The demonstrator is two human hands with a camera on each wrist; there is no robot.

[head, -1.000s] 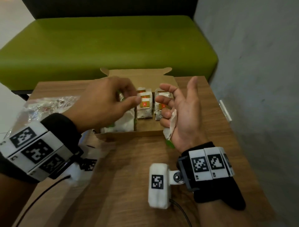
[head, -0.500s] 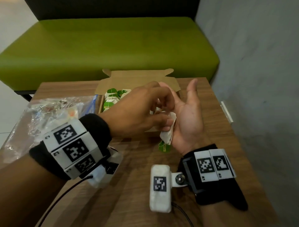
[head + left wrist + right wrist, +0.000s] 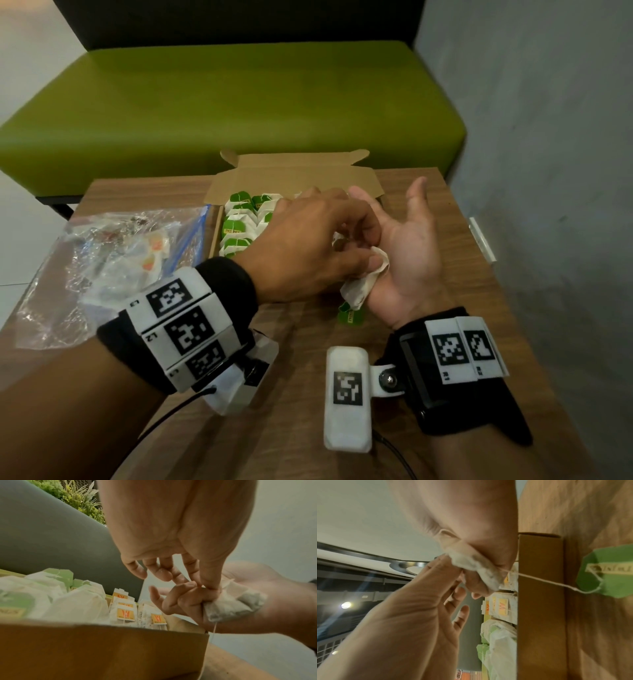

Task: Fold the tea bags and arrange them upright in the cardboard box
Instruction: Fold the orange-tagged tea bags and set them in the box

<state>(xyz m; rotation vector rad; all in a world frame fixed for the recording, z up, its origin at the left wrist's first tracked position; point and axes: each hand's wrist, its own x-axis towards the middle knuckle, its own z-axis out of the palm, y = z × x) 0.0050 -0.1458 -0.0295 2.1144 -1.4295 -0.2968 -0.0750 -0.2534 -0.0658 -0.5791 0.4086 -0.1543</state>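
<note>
My right hand (image 3: 397, 226) is palm up over the near right corner of the cardboard box (image 3: 294, 173), lower fingers curled round a white tea bag (image 3: 363, 284). Its green tag (image 3: 351, 317) dangles on a string below. My left hand (image 3: 371, 255) reaches across and pinches the same tea bag (image 3: 236, 604) between thumb and forefinger at its upper edge. In the right wrist view the tea bag (image 3: 476, 566) is squeezed against the palm and the tag (image 3: 607, 574) hangs over the table. Green-tagged bags (image 3: 239, 226) and orange-tagged bags (image 3: 125, 614) stand upright in the box.
A clear plastic zip bag (image 3: 120, 260) with more tea bags lies on the wooden table (image 3: 291, 411) to the left of the box. A green bench (image 3: 239, 102) stands behind the table, and a grey wall (image 3: 548, 171) runs along the right.
My left hand left the box, crossed right to the right palm and took hold of the tea bag there. The green-tagged bags in the box are now uncovered.
</note>
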